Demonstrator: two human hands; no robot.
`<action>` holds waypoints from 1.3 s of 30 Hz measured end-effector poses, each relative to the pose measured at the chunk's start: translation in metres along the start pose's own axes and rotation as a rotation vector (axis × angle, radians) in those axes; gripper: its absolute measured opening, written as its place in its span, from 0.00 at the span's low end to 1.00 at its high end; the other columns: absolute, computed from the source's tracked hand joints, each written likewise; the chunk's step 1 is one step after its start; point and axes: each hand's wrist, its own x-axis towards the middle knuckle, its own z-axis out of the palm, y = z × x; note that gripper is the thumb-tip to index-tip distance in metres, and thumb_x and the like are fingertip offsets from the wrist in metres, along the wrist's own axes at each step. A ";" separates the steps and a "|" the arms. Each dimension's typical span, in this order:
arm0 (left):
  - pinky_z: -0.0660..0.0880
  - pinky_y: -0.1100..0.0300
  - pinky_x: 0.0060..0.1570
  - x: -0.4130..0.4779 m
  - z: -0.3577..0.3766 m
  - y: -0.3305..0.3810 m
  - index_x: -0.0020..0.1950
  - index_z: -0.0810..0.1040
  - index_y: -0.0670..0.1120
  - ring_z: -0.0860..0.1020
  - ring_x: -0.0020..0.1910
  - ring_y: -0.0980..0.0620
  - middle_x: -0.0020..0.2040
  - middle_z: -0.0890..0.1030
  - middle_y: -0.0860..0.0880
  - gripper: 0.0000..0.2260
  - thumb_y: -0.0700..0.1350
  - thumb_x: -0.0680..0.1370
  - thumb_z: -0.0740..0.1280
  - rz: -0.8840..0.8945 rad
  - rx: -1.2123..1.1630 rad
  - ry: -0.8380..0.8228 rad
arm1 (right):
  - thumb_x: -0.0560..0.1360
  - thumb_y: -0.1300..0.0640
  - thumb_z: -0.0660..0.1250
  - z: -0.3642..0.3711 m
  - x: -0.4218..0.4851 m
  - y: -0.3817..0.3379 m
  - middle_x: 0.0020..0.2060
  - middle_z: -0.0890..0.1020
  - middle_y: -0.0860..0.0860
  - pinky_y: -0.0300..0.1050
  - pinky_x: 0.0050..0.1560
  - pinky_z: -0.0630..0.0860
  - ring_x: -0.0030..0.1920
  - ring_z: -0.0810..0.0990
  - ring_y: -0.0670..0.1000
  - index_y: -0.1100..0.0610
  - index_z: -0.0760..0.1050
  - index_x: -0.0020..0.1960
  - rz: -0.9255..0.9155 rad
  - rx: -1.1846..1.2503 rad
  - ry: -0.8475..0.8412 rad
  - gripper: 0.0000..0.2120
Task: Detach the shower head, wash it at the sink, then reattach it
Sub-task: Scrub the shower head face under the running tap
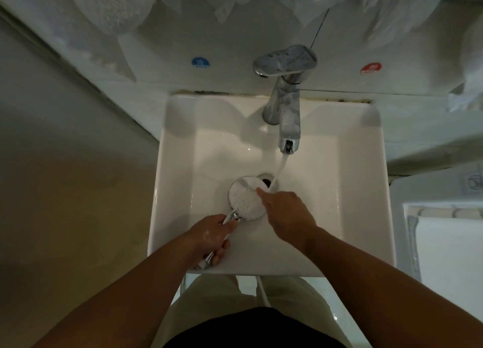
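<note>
The shower head (244, 200), a round white face with small holes and a chrome handle, lies face up over the middle of the white sink (177, 180). My left hand (210, 239) grips its handle near the sink's front edge. My right hand (286, 214) rests beside the face, its index finger stretched out and touching the face's upper part. Water runs from the chrome tap (283, 107) and falls just right of the shower head, by the drain (266, 181).
Blue cold (200, 62) and red hot (371, 68) stickers sit on the wall either side of the tap. White towels (125, 10) and plastic hang above. A white toilet (449, 243) stands at the right. A hose (262, 290) hangs below the sink.
</note>
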 end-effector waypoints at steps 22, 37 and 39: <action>0.66 0.63 0.20 0.000 0.001 0.001 0.56 0.75 0.43 0.67 0.19 0.51 0.32 0.74 0.45 0.12 0.51 0.84 0.61 0.004 0.009 -0.002 | 0.84 0.56 0.55 0.001 -0.008 0.001 0.60 0.81 0.60 0.53 0.52 0.83 0.49 0.83 0.56 0.45 0.58 0.80 -0.089 -0.046 -0.047 0.25; 0.66 0.63 0.20 0.000 0.000 0.001 0.56 0.76 0.45 0.68 0.19 0.52 0.33 0.74 0.45 0.11 0.52 0.84 0.62 -0.004 0.011 -0.010 | 0.86 0.54 0.55 0.001 -0.014 0.006 0.58 0.83 0.58 0.47 0.48 0.82 0.47 0.83 0.53 0.47 0.61 0.79 -0.101 0.014 -0.034 0.22; 0.67 0.62 0.20 0.001 -0.001 0.000 0.55 0.76 0.45 0.68 0.19 0.51 0.33 0.75 0.45 0.11 0.53 0.84 0.62 -0.004 0.010 -0.012 | 0.85 0.54 0.56 0.005 -0.017 0.001 0.62 0.82 0.58 0.49 0.52 0.83 0.50 0.84 0.53 0.48 0.62 0.79 -0.130 0.013 -0.045 0.22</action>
